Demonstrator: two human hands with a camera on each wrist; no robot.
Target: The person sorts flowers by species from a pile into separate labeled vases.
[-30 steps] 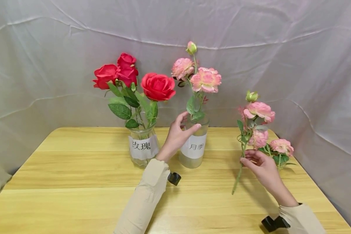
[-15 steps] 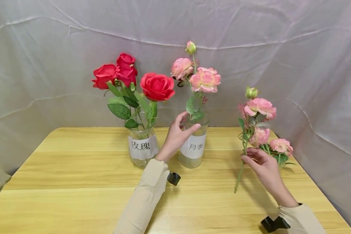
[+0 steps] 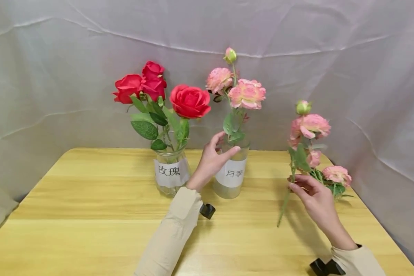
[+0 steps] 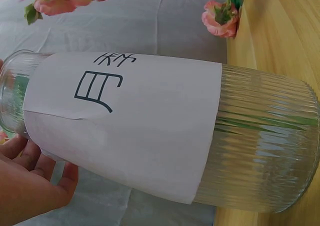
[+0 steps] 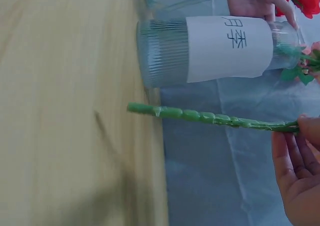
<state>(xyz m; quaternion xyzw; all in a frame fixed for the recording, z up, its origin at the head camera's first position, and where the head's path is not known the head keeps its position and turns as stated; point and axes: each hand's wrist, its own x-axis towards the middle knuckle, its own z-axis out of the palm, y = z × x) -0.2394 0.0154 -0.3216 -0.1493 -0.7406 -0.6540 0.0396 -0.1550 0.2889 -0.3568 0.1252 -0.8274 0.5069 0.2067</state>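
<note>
In the head view my left hand holds the upper part of a ribbed glass vase, its thumb towards me and fingers on the far left side. That vase has a white paper label with black characters and bears a spray of pink flowers. My right hand pinches the green stem of another pink flower spray between thumb and fingers. This spray is upright, slightly tilted, its stem end above the tabletop and apart from the vase.
A shorter glass vase with a label and red roses stands left of my left hand. Another pink flower lies on the wooden table behind my right hand. A grey cloth hangs along the back.
My right hand has raised the pink spray slightly and turned it, so a leaf now covers part of the lower bloom. The left hand stays at the vase. The head view has shifted slightly.
</note>
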